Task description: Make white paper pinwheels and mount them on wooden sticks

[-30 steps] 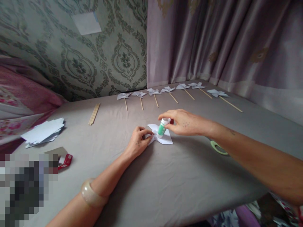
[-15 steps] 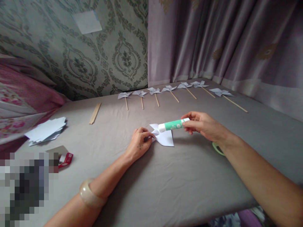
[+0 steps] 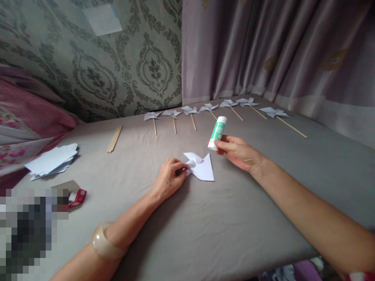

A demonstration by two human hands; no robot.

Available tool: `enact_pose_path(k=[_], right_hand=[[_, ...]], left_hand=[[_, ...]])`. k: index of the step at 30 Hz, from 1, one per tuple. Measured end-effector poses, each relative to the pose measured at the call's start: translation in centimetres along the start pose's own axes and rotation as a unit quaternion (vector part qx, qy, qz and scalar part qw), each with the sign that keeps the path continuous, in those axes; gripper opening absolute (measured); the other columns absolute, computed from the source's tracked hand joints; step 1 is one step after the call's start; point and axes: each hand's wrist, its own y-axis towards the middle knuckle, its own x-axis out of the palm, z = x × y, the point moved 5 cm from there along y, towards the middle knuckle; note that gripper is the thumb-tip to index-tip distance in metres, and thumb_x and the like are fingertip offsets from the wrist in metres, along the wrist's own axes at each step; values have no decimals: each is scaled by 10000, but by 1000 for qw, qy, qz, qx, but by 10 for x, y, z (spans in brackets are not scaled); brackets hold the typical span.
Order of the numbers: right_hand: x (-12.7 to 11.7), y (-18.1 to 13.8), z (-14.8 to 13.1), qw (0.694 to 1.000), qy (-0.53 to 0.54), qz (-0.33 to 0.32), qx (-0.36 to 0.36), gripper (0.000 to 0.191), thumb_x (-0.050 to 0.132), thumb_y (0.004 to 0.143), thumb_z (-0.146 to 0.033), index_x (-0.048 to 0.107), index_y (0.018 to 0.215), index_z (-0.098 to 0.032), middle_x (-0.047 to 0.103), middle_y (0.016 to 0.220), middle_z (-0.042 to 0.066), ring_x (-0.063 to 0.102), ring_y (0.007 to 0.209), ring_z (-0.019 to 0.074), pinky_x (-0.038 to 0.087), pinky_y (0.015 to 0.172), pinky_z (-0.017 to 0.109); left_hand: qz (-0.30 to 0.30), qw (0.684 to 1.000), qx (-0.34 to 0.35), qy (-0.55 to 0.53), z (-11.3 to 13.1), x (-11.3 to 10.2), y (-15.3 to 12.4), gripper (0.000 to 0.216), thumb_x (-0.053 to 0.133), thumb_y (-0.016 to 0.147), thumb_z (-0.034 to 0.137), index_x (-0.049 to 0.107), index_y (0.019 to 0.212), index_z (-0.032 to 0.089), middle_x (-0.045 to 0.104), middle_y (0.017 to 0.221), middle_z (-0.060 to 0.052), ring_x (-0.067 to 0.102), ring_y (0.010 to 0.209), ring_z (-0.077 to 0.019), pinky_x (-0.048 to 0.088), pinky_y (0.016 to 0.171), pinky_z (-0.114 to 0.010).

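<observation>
A white paper pinwheel, partly folded, lies on the grey cloth in front of me. My left hand pinches its left side, the fingertips pressed near its centre. Above and to the right of the paper, my right hand holds a green and white glue stick by its lower end. The glue stick is tilted nearly upright, apart from the paper. One corner on the pinwheel's right side lies unfolded.
Several finished pinwheels on sticks lie in a row along the far side. Thin wooden sticks and a stack of white paper rest at left. Nearer is a red object. A curtain hangs behind.
My right hand has lifted the glue stick off the paper and swung it from level to nearly upright. My left hand keeps its pinch on the pinwheel.
</observation>
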Motion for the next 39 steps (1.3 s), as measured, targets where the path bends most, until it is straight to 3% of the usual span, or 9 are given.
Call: enact_pose_path(k=[4,8,17,19,21,24,26,28,39], right_hand=[[-10,18,15,977,-155,118,-90,249,698,691,-196,607,920,-158,719,955,90,673,864,191,519,820,338],[-10,18,22,925,-323,165,-115,244,687,715,-193,623,950,-180,732,922,75,682,827,209,522,772,352],[-7,11,24,908,-373,176,-78,302,709,720,-219,615,1001,-160,731,929,90,689,824,208,519,741,325],[-9,-1,17,894,-391,199,-85,328,715,717,-235,616,1019,-156,721,949,96,678,819,213,509,737,334],[-5,-19,5,868,-428,223,-114,211,680,757,-264,643,942,-169,711,890,81,656,778,213,488,715,339],[21,-42,-9,868,-444,138,-176,66,629,807,-246,670,789,-197,684,795,34,619,726,175,456,690,297],[45,-49,-9,880,-437,51,-181,74,651,805,-255,678,761,-203,685,811,22,608,727,157,444,683,274],[62,-51,-6,879,-444,13,-171,82,671,801,-271,685,767,-198,689,831,27,604,737,155,437,681,270],[70,-43,13,883,-453,25,-124,83,614,809,-193,676,755,-182,696,784,30,603,707,161,411,649,268]], left_hand=[[-1,1000,-9,-6,1,-1,-1,203,563,808,113,732,891,190,669,881,-60,610,853,-180,486,783,-319],[3,1000,-15,-7,1,-2,-2,185,575,805,126,731,891,175,680,877,-64,614,834,-179,486,771,-313],[4,1000,-13,-5,1,-1,-5,168,598,808,141,734,905,163,686,861,-69,615,832,-183,481,778,-326],[10,1000,-12,-4,1,-2,-6,165,600,811,148,734,906,166,685,861,-68,617,832,-182,483,774,-323],[13,1000,-10,-4,1,-2,-6,160,600,817,159,735,901,172,686,867,-68,621,833,-181,484,772,-319],[14,1000,-2,-1,1,-2,-7,157,601,824,172,741,895,187,689,874,-66,622,826,-179,482,769,-317],[19,1000,-2,2,1,-2,-7,152,608,823,176,743,888,190,690,873,-65,620,815,-179,480,765,-319],[24,1000,-5,3,0,-2,-7,145,614,818,172,744,882,188,689,869,-65,619,809,-180,478,760,-321],[51,998,36,12,0,0,-11,128,623,815,174,724,885,211,654,914,-59,593,869,-201,475,795,-369]])
